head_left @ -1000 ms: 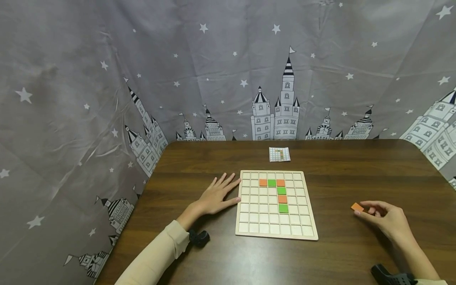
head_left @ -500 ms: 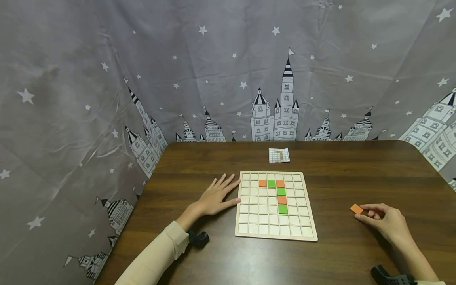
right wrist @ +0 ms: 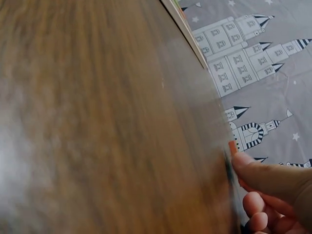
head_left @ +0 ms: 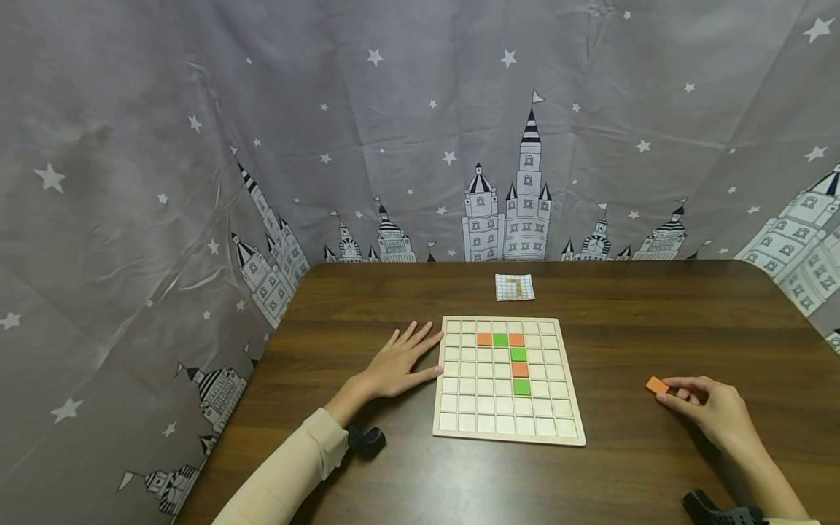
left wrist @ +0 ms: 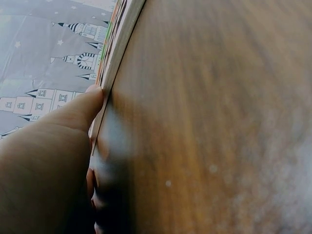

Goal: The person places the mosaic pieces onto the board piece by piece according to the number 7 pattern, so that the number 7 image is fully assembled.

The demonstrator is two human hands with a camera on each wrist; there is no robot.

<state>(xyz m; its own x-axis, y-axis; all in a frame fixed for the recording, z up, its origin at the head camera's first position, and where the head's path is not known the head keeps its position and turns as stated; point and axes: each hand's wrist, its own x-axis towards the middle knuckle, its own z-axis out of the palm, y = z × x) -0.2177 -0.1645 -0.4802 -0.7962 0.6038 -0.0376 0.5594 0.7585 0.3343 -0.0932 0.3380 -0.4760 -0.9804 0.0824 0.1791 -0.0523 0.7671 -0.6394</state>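
Note:
In the head view a pale wooden grid board (head_left: 485, 402) lies on the table, with orange and green square tiles set in some of its cells. My left hand (head_left: 397, 364) lies flat to the left of it, fingers spread, thumb and a fingertip at the board's left edge. That thumb (left wrist: 80, 109) touches the board's side in the left wrist view. Well right of the board, my right hand (head_left: 715, 408) pinches an orange square tile (head_left: 656, 385) between thumb and fingers. The right wrist view shows the same tile (right wrist: 232, 146) edge-on above the thumb.
Behind the board lies a small paper card (head_left: 515, 287) printed with a grid and a coloured pattern. The brown wooden table (head_left: 623, 321) ends at a grey curtain (head_left: 394, 109) printed with castles and stars. A black wrist strap device (head_left: 369, 441) sits at the left wrist.
The orange tile in my right hand has shifted slightly and changed its tilt. My left hand stays at the board's edge, and the tiles on the board look the same.

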